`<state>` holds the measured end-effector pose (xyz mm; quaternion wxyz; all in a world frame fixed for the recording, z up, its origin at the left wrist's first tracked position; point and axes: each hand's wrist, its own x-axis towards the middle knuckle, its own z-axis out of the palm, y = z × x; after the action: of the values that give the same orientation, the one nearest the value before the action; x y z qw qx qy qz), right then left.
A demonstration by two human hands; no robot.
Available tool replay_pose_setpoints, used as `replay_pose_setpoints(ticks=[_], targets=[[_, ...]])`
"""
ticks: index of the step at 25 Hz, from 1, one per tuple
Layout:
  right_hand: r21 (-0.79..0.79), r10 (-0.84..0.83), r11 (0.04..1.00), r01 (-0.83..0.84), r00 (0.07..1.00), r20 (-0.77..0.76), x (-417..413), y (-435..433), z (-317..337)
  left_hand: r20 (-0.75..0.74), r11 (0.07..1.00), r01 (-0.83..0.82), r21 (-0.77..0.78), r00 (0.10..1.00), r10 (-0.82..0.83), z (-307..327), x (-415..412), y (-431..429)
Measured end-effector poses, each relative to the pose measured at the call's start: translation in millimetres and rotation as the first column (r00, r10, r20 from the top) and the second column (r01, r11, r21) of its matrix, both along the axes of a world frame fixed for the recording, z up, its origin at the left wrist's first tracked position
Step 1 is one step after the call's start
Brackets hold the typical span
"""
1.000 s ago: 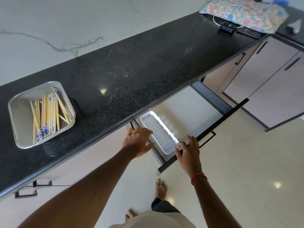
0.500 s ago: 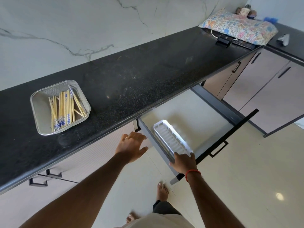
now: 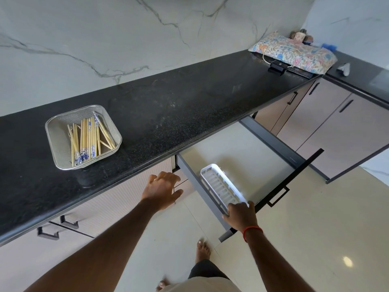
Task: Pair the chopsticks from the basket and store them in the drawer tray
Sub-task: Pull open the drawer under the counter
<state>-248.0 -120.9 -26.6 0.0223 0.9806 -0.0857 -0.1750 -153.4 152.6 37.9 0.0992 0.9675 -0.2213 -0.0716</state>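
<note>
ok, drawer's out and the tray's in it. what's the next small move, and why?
Probably lift the left hand to the basket and pick out a matching pair of chopsticks. The drawer is pulled out, the white tray inside looks empty, every chopstick lies in the basket, and the left hand is open and nearest it; the right hand grips the drawer front.

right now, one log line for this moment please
drawer open | tray inside drawer | chopsticks in basket on counter | right hand grips drawer front | left hand open, holding nothing
</note>
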Motion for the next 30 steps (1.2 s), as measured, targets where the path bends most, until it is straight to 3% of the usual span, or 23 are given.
replay_pose_setpoints(ticks=[6,9,14,17,24,27,30], targets=[[0.224,0.061,0.974,-0.027,0.988,-0.145,29,10,-1,-0.012,1.000,-0.012,0.016,1.000,0.012,0,-2,19],[0.240,0.059,0.970,-0.028,0.990,-0.125,27,14,-4,-0.011,0.999,-0.032,-0.014,0.999,0.032,4,-3,32],[0.351,-0.086,0.931,0.100,0.995,-0.054,29,12,-7,0.036,0.997,-0.073,-0.040,0.997,0.075,17,6,53],[0.413,-0.134,0.890,0.192,0.977,-0.164,37,15,-6,0.030,0.995,-0.097,-0.031,0.995,0.098,18,7,62],[0.296,-0.103,0.943,0.154,0.978,-0.180,35,25,0,0.028,0.995,-0.100,-0.019,0.994,0.101,18,2,77],[0.196,-0.060,0.978,0.072,0.996,-0.071,39,34,9,0.025,0.994,-0.110,-0.026,0.994,0.111,20,1,80],[0.247,0.018,0.969,-0.026,0.999,0.034,53,59,33,0.020,0.990,-0.134,-0.045,0.991,0.134,24,1,83]])
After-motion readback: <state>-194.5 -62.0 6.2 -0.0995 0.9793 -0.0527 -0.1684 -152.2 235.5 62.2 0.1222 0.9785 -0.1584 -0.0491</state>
